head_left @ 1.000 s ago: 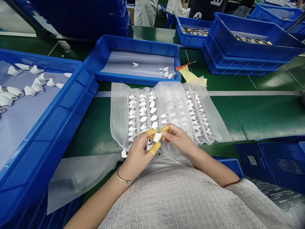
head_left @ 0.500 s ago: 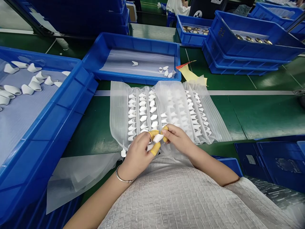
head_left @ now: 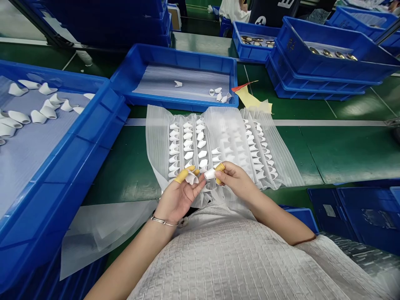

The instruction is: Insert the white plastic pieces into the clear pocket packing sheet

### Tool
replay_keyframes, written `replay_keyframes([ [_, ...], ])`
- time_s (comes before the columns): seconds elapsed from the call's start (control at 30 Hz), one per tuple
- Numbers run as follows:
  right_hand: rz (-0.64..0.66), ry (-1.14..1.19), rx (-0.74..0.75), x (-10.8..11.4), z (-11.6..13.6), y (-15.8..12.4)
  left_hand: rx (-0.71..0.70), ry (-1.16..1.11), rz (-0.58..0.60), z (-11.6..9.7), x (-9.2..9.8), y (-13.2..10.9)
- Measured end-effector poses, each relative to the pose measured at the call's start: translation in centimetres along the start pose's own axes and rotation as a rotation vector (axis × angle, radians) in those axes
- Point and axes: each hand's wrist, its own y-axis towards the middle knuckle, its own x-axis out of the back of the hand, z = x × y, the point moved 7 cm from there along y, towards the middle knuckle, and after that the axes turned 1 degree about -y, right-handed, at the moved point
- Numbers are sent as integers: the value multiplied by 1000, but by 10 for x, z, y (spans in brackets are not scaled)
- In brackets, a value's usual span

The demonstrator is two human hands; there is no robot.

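Observation:
My left hand [head_left: 179,191] is turned palm up, with yellow finger cots on some fingertips. A small white hollow part with a slanted opening [head_left: 191,178] sits between its thumb and fingers. My right hand [head_left: 233,177], also in yellow finger cots, pinches a second white tube-shaped part [head_left: 209,173] close to the left fingertips. Below both hands lies a translucent foam sheet [head_left: 158,141] with pleated pockets. Rows of similar white parts [head_left: 188,155] fill its channels, and a flap of the sheet veils some of them.
A blue tray [head_left: 90,121] at left holds several white parts. Another blue tray [head_left: 187,103] behind the sheet has a few more. Stacked blue bins [head_left: 315,75] at back right carry gold-coloured round pieces. Yellow paper [head_left: 251,100] lies beside the sheet on the green table [head_left: 343,150].
My left hand has rolled palm up and shifted slightly left, its fingers opening away from the part in my right hand. My right hand still pinches its white part.

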Motion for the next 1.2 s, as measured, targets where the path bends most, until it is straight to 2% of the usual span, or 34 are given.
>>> replay_keyframes([
  [0.1, 1, -7, -3, 0, 0, 0, -11, -1, -27, 0, 2, 1],
  [0.2, 3, 1, -4, -1, 0, 0, 45, 17, -62, 5, 6, 2],
  [0.33, 4, 14, -6, -1, 0, -1, 125, 25, -8, 11, 2, 2],
  [0.43, 7, 10, -3, -1, 0, -1, 123, 6, 28, 12, 0, 2],
  [0.57, 5, -1, 10, -1, 1, -2, 65, 46, -45, 9, 8, 3],
  [0.7, 5, -36, 14, -2, 1, -3, -49, 215, 7, 3, 6, 2],
  [0.93, 4, -162, 85, -2, 3, -6, -292, 773, 104, -7, -5, -8],
  [1.03, 41, -202, 110, -6, 4, -7, -339, 957, 137, -9, -10, -11],
  [1.1, 67, -220, 124, -8, 6, -7, -324, 971, 163, -7, -12, -12],
  [1.2, 92, -237, 160, -9, 9, -8, -256, 865, 239, 0, -14, -12],
])
